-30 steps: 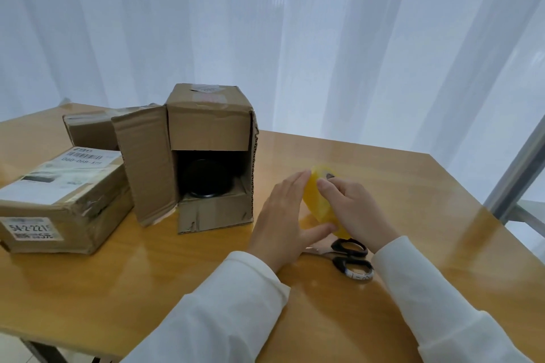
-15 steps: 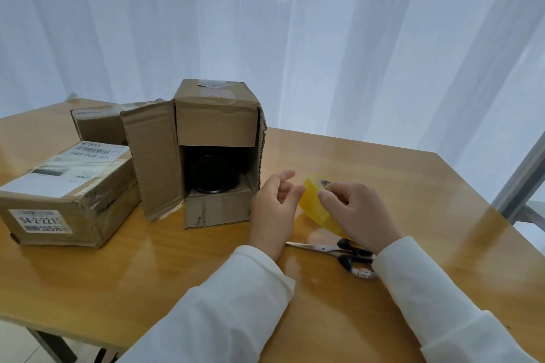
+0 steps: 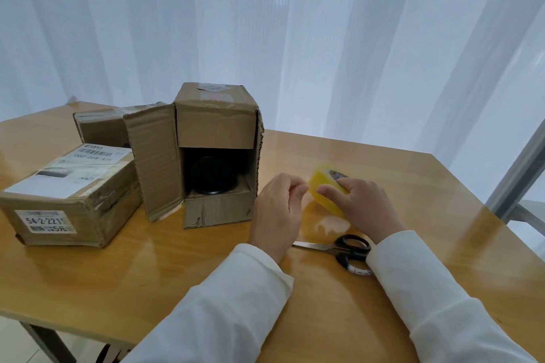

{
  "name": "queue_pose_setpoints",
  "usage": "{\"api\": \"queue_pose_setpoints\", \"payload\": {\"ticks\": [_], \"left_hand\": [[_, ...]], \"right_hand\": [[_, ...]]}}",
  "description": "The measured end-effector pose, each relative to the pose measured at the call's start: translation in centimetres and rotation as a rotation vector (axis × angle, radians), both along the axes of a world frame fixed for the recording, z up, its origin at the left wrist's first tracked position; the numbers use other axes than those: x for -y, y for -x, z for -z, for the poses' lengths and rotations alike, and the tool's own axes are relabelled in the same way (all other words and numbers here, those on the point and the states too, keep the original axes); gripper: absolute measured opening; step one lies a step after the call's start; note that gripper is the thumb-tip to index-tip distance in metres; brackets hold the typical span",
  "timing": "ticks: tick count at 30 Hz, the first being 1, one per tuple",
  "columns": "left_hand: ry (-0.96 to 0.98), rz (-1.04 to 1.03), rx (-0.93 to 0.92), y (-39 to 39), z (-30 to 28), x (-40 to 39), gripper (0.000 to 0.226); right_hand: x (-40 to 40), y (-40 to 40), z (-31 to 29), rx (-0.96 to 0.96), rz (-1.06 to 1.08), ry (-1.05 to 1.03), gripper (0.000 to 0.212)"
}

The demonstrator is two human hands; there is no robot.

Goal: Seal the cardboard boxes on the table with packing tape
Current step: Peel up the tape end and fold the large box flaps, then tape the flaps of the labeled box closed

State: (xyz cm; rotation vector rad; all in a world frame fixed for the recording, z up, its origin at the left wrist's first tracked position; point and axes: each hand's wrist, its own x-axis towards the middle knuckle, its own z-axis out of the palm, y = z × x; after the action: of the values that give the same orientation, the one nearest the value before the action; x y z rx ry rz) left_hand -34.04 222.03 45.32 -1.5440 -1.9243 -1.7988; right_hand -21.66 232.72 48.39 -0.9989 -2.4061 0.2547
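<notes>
Since a second ago the left hand (image 3: 275,209) has come off the tape (image 3: 326,190) and now hangs just beside it, fingers loosely curled and holding nothing; the right hand (image 3: 362,206) still grips the roll, tilted above the table (image 3: 147,274). The tape is yellow, translucent, with a dark core. The tall box (image 3: 216,153) stands open-fronted; scissors (image 3: 342,249) lie below the hands

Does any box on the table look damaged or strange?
Yes. The open box stands on its side, flaps open, a dark round object showing; its bottom flap is torn.
</notes>
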Motion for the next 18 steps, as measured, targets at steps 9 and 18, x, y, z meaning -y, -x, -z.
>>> {"api": "queue_pose_setpoints", "payload": {"ticks": [9,18], "left_hand": [[0.069,-0.017,0.026,0.3,0.2,-0.1,0.006],[0.132,-0.055,0.051,0.8,0.7,-0.3,0.004]], "right_hand": [[-1.0,0.3,0.9,0.013,0.026,-0.041,0.063],[-1.4,0.8,1.7,0.073,0.051,-0.001,0.051]]}}
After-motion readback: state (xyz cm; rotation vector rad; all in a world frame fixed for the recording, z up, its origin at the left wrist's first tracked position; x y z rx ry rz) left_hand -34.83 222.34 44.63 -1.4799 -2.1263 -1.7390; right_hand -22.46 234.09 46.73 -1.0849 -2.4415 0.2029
